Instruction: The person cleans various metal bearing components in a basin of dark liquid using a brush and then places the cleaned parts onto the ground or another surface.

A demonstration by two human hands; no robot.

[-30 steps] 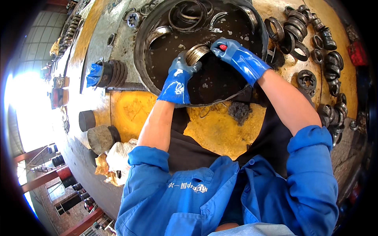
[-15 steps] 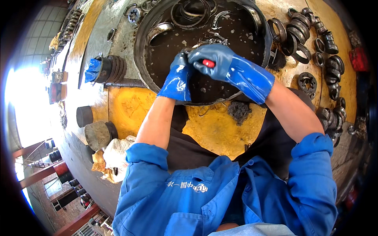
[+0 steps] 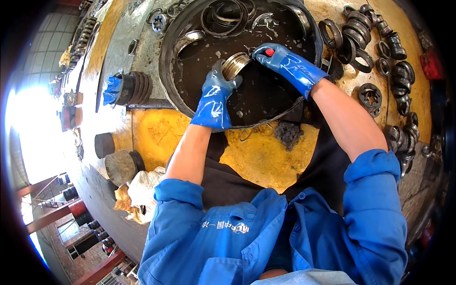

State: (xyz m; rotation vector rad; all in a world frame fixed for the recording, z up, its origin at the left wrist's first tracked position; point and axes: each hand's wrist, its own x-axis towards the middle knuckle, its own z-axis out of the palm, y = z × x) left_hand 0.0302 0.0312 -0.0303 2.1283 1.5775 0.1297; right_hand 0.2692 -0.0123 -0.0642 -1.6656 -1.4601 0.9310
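Note:
My left hand (image 3: pixel 217 84), in a blue rubber glove, grips a grooved, brassy metal ring (image 3: pixel 236 65) above a round tub (image 3: pixel 167 71) of dark liquid. Just right of the ring is my right hand (image 3: pixel 278 58), gloved the same way. Its fingers are closed round a tool with a red handle (image 3: pixel 270 52); the tool's working end is small and partly hidden, so its kind is unclear. Several larger metal rings (image 3: pixel 203 19) lie at the far side of the tub, with a broken-looking silvery piece (image 3: pixel 264 20) beside them.
Many metal rings (image 3: pixel 357 31) stand in rows on the right. A dark rag-like clump (image 3: pixel 288 135) lies on the yellow surface (image 3: pixel 256 161) before me. To the left are a ribbed cylinder (image 3: pixel 138 87), a short can-like cylinder (image 3: pixel 121 167) and a white plastic bag (image 3: pixel 145 187).
My hands have come apart. The right one has moved right and slightly away from me with the red-handled tool, and the ring in my left hand has come into view.

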